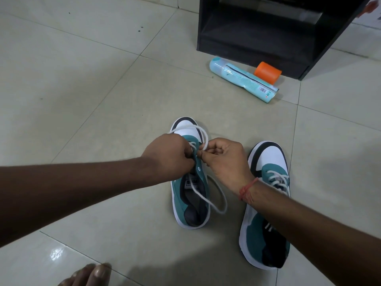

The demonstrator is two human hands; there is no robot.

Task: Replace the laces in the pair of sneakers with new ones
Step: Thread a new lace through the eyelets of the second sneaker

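Two hands meet over the left sneaker (pixel 190 195), which stands flat on the tiled floor (pixel 82 89) so its eyelets face up. Left hand (pixel 169 155) grips the eyelet flap, seemingly to steady it; right hand (pixel 224 159), almost touching it, pinches the white lace (pixel 203 137), probably for threading. Loose lace loops beyond and beneath both hands. Right of the right hand stands the laced second sneaker (pixel 268 182).

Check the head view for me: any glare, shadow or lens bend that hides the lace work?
Head view: sharp and evenly lit at the left sneaker, where the left hand and right hand pinch the white lace; glare spot on the floor tile at lower left; soft shadow beside the right sneaker; wide-angle bend curves the tile lines and tilts the dark cabinet.
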